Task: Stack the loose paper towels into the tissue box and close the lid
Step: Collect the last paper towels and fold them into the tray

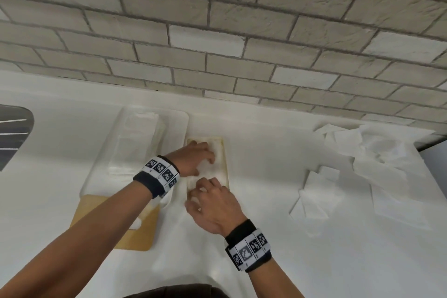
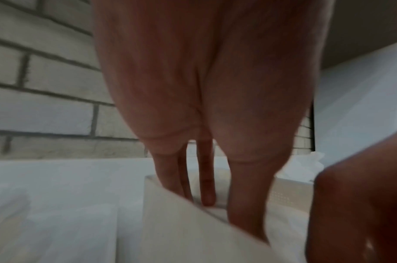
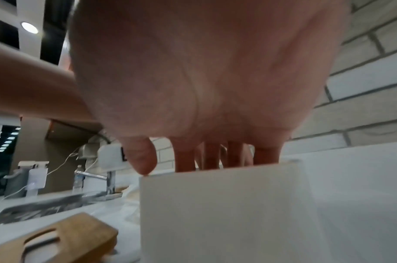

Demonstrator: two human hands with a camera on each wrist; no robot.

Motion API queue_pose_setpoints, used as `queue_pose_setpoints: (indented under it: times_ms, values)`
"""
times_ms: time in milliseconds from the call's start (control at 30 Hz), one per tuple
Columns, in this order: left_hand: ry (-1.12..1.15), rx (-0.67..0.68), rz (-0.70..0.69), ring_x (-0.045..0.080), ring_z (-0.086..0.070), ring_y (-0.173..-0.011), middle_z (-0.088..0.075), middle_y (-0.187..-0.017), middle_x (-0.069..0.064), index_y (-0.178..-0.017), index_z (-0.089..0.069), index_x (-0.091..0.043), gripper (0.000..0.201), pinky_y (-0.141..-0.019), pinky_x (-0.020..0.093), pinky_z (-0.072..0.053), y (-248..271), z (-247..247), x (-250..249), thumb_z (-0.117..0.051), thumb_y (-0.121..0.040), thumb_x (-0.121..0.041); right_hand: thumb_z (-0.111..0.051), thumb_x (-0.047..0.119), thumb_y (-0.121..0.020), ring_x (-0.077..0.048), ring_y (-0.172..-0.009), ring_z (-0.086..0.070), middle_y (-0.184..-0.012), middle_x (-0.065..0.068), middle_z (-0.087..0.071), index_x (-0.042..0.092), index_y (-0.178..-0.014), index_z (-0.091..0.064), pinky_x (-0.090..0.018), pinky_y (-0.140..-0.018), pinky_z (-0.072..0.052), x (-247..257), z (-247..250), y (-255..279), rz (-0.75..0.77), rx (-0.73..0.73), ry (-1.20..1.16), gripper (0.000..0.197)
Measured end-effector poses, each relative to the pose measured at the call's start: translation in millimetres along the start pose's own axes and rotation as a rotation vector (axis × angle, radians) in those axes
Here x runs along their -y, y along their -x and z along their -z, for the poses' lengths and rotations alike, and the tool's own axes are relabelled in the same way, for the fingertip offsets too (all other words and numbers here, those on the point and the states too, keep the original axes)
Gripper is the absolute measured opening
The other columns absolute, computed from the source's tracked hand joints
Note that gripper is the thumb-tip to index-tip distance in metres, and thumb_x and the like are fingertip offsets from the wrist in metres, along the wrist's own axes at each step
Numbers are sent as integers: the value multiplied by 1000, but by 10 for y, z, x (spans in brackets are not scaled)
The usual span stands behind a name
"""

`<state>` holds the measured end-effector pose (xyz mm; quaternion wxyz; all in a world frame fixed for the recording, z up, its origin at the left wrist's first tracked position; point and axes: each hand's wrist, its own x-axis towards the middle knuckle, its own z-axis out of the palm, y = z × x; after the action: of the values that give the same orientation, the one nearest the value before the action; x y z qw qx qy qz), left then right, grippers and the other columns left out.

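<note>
The white counter carried loose paper towels near its right back edge and the open tissue box mid-counter toward the back. The left hand and right hand pressed straight fingers into it. Uneven pressing could bunch the stack and block the wooden lid

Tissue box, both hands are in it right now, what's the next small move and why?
Probably lift the right hand out and reach for another of the loose paper towels on the counter to its right. Both hands press towels down inside the open tissue box, the left hand at the far end, and the wooden lid lies off to the left.
</note>
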<state>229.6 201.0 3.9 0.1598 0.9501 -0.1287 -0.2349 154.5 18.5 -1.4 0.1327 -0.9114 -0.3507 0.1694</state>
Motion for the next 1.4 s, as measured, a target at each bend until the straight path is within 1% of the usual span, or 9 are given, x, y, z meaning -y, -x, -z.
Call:
queue_pose_setpoints:
  times_ms: [133, 367, 467, 600, 733, 967, 1100, 1267, 1400]
  values:
    - [-107, 86, -7, 32, -30, -146, -21, -170, -1, -156, -44, -38, 93, -118, 44, -39, -57, 4, -68, -84, -83, 2, -41, 65, -100, -21, -127, -45, -142, 5, -53, 37, -122, -75, -43, -95, -53, -41, 7, 96, -38, 77, -30, 49]
    - [-194, 98, 24, 37, -29, -150, -18, -174, 2, -159, -43, -33, 94, -118, 42, -36, -127, -48, -236, -79, -83, 9, -51, 59, -102, -28, -126, -44, -139, 0, -48, 31, -129, -74, -44, -97, -50, -59, -35, 59, -46, 166, 1, 45]
    - [-122, 86, 67, 35, -19, -160, -7, -178, 0, -164, -35, -35, 92, -127, 41, -29, -10, -37, -256, -73, -91, 6, -54, 52, -104, -29, -118, -60, -136, -2, -59, 22, -132, -74, -44, -91, -56, -139, 41, 194, -60, 0, -83, 45]
    - [70, -292, 101, 23, -32, -157, -30, -172, -2, -159, -45, -32, 68, -122, 41, -36, 287, -93, -595, -70, -99, -13, -54, 47, -104, -13, -105, -70, -125, 9, -70, 28, -131, -73, -30, -86, -58, -536, 156, 681, -122, -440, -300, 37]
    - [191, -644, -35, 25, -70, -111, -71, -127, 1, -132, -67, -22, 34, -94, 42, -58, 325, -229, -1359, -71, -99, -20, -66, 19, -100, -2, -83, -71, -102, 8, -77, 26, -115, -77, -20, -77, -58, -1445, 212, 1095, -326, -674, -403, 19]
    - [120, -311, 116, 25, -68, -102, -68, -109, -3, -109, -66, -21, 30, -83, 39, -54, -579, -949, -2539, -52, -107, -48, -71, 21, -98, -38, -98, -72, -116, -13, -70, 14, -120, -69, -40, -83, -57, -3229, 257, 1322, -772, -695, -353, 23]
    - [54, -123, 217, 32, -54, -124, -53, -133, 9, -132, -51, -8, 62, -87, 45, -51, -1083, -1394, -2851, -45, -105, -64, -72, 48, -95, -39, -127, -52, -148, -7, -47, 24, -144, -53, -51, -95, -53, -3649, 263, 1258, -770, -309, -252, 57]
    - [138, -129, 272, 30, -45, -128, -47, -134, 10, -128, -53, -8, 42, -98, 42, -50, -1349, -1664, -3038, -62, -103, -41, -79, 32, -93, -32, -109, -64, -119, -5, -60, 19, -120, -60, -42, -90, -53, -3848, 221, 1396, -724, -444, -458, 36]
    - [345, -195, 287, 28, -61, -103, -63, -107, 4, -104, -55, -14, 9, -84, 41, -52, -1352, -1632, -2872, -57, -102, -23, -79, 31, -96, -24, -90, -65, -98, 3, -68, 19, -115, -63, -34, -80, -49, -3857, 263, 1667, -736, -583, -558, 27]
